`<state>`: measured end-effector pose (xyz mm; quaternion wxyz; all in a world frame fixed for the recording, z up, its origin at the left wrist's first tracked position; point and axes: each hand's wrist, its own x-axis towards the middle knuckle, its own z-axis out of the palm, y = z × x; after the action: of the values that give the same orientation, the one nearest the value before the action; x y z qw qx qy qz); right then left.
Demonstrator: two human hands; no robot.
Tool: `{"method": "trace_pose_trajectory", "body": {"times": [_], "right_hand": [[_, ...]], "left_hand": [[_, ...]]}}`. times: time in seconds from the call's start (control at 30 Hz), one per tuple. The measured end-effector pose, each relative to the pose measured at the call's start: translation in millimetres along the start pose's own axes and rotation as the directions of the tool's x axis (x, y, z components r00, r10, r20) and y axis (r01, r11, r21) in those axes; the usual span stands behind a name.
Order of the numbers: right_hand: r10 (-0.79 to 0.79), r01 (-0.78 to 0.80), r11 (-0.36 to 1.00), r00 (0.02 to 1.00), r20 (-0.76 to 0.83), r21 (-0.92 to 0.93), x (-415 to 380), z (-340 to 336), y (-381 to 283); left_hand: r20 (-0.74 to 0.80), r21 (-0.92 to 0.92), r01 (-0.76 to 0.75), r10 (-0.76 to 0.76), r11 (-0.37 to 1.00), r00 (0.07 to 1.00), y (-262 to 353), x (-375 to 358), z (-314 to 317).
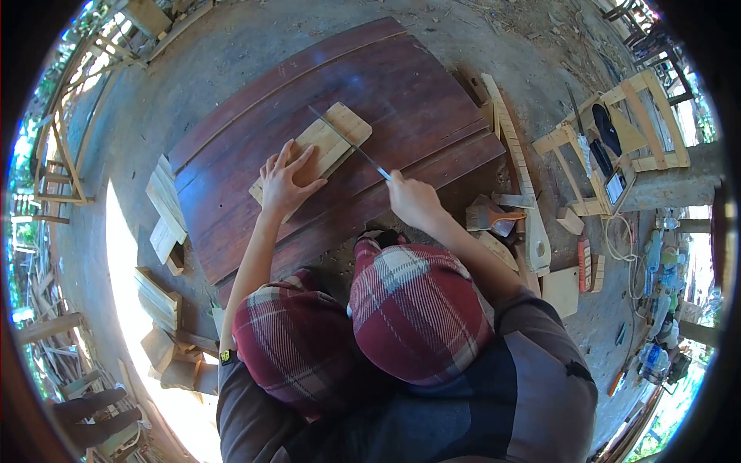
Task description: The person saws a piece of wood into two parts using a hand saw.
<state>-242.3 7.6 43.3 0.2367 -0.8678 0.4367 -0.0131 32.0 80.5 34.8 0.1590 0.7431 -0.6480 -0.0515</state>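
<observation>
Head view: wooden block (337,133) and thin metal tool (357,147), on dark red panel (386,81).
Left hand (284,185), fingers spread, resting on block; right hand (414,201) grasping tool's near end, tool crossing block. Advisable: steady left pressure, level strokes, fingers clear.

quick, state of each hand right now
Left hand: open, resting on the wooden block.
Right hand: closed, holding a thin metal tool.

Pale wooden block (327,142), slim metal file (351,144) across top
</observation>
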Motion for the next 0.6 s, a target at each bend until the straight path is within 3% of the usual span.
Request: {"method": "trace_pose_trajectory", "body": {"times": [0.13, 0.23, 0.6], "right_hand": [[0.014, -0.013, 1.000, 0.999, -0.043, 0.021, 51.5, 17.2, -22.7], [0.036, -0.035, 0.999, 0.999, -0.034, 0.022, 47.1, 18.7, -21.8], [0.055, -0.055, 0.999, 0.998, 0.018, 0.002, -56.3, -3.2, 12.7]], "left_hand": [[-0.005, 0.025, 0.014, -0.014, 1.000, 1.000, 1.5, 0.5, 1.0], [0.004, 0.026, 0.032, -0.032, 0.999, 0.999, 3.6, -0.2, -0.1], [-0.008, -0.020, 0.031, -0.031, 0.999, 0.999, 1.1, 1.6, 2.4]]}}
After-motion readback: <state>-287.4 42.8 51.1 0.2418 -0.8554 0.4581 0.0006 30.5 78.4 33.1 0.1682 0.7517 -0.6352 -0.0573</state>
